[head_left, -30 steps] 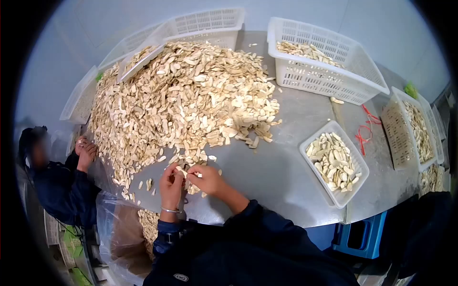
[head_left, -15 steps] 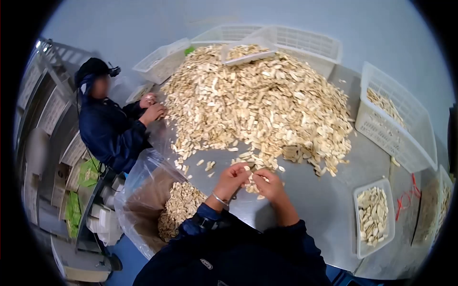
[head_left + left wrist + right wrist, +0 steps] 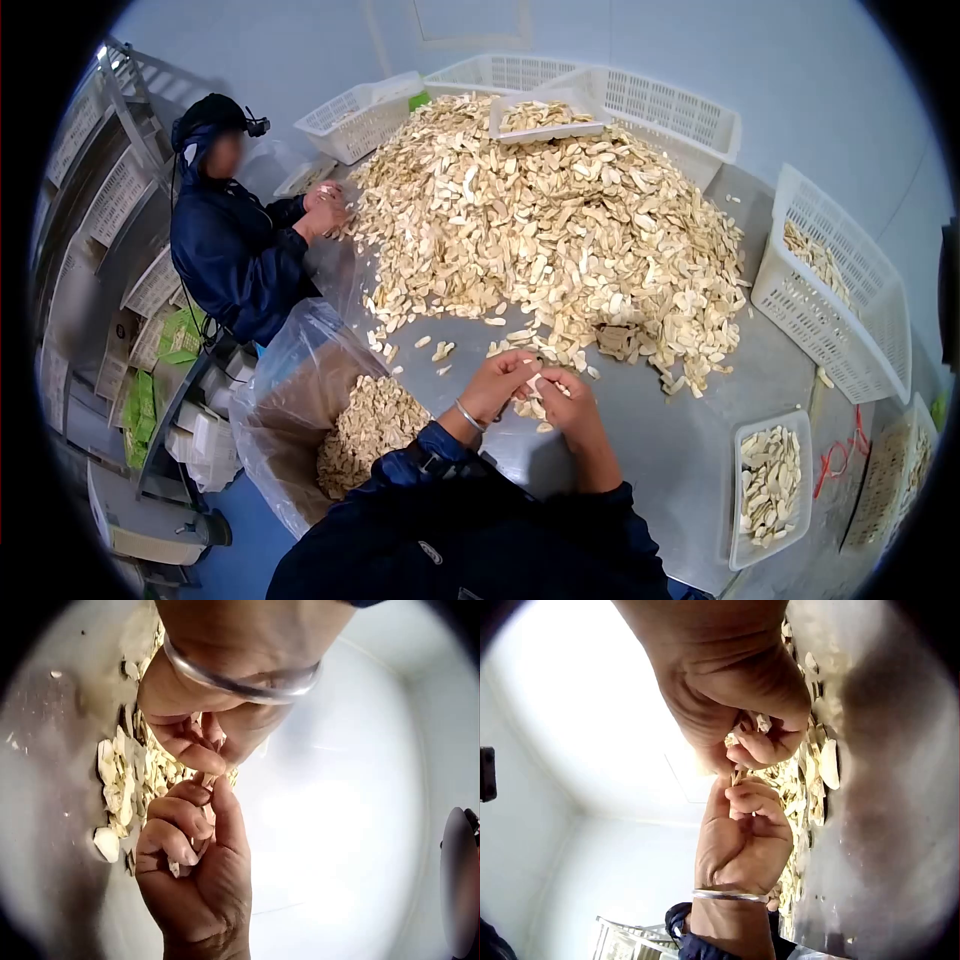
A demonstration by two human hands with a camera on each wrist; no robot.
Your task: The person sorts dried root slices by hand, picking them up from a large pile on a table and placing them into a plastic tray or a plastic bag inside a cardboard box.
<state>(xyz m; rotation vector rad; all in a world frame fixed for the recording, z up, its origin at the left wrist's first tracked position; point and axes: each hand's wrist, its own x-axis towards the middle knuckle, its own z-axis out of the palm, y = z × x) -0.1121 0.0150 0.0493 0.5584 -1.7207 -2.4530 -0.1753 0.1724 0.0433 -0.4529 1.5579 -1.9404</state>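
Rightward, tabletop [image 3: 660,455] separates right hand [image 3: 569,404], holding slices [image 3: 175,868], from tray edge [image 3: 748,556].

Navy jacket [image 3: 350,550], long dark sleeves [image 3: 612,515], pale oval badge [image 3: 430,552]; plain silver bangle [image 3: 731,895].

A pale blue wall [image 3: 760,90] sweeps right across the back, a faint rectangular panel [image 3: 472,20] high up on it, and in front stands a grey metal table [image 3: 660,470], shining near its front edge! Over on the left, a metal rack [image 3: 128,108] climbs in tiers, a small bright gleam [image 3: 101,51] at its top, blue floor [image 3: 245,525] showing below. Both wrist views catch a glaring white surface [image 3: 337,802], wall or ceiling I can't tell, meeting greyer ones along seams.
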